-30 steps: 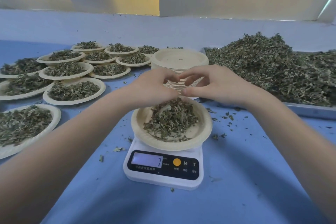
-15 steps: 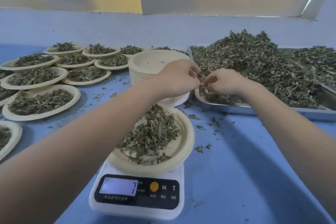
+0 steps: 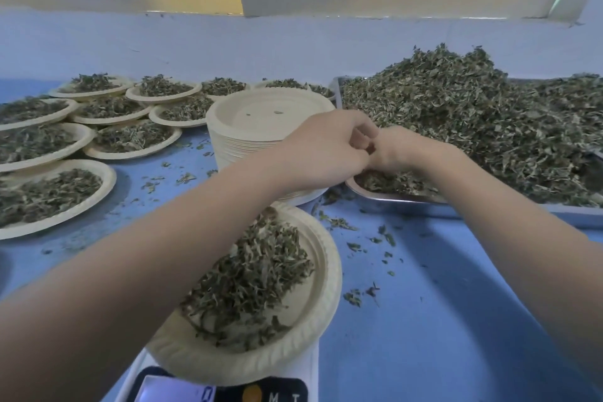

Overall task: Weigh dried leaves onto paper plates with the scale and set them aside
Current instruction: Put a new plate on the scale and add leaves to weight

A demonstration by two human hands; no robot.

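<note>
Both hands meet at the tray's near corner: left hand point(image 3: 323, 153) and right hand point(image 3: 396, 150) have curled fingers, seemingly pinching leaves point(image 3: 456, 114); the plate point(image 3: 326, 297) on the scale point(image 3: 306, 369) waits below.

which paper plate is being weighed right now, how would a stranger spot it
Find the white digital scale at the bottom edge of the blue table. The beige paper plate of dried leaves sits on it. Every other filled plate lies flat on the table, far left.
</note>
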